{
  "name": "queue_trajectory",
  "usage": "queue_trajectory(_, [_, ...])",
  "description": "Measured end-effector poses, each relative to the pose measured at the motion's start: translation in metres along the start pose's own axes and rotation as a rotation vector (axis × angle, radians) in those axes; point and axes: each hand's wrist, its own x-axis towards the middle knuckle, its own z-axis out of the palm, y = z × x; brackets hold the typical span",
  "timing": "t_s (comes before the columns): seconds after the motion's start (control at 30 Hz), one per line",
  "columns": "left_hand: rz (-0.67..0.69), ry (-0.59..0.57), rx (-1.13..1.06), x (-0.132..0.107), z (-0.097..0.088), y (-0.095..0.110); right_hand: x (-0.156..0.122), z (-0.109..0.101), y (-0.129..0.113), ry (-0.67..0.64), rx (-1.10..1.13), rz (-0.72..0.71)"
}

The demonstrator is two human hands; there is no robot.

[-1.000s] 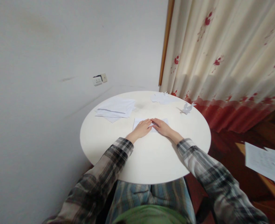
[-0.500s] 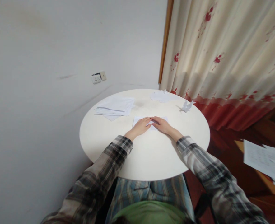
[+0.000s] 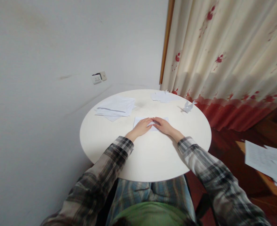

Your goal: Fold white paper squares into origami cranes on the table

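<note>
Resting left hand [image 3: 143, 126] and right hand [image 3: 163, 126] palms-down, clutching nothing visible in either grip, on paper [image 3: 153, 129] lying between the surface's [image 3: 152, 160] near and far edges; possibly risking skewing or wrinkling by pushing unevenly.

A single head-worn camera looks forward and down from above. The lap [image 3: 138, 193] lies close beneath it, near the lower edge; the round counter [image 3: 152, 160] occupies the middle distance, with the wall [image 3: 46, 47] beyond at left and the curtain [image 3: 237, 40] at right.
</note>
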Motion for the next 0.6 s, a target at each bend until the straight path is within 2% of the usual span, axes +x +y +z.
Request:
queue_trajectory(0.4, [-0.338,-0.134,0.17,-0.002,-0.0045,-0.0079,0.0001,-0.0032,-0.0018,-0.047,-0.09,0.042])
queue_trajectory(0.6, [-0.358,-0.126,0.174,-0.0032,-0.0059,-0.0068,-0.0004,-0.0014,0.0042,-0.036,-0.123,0.047])
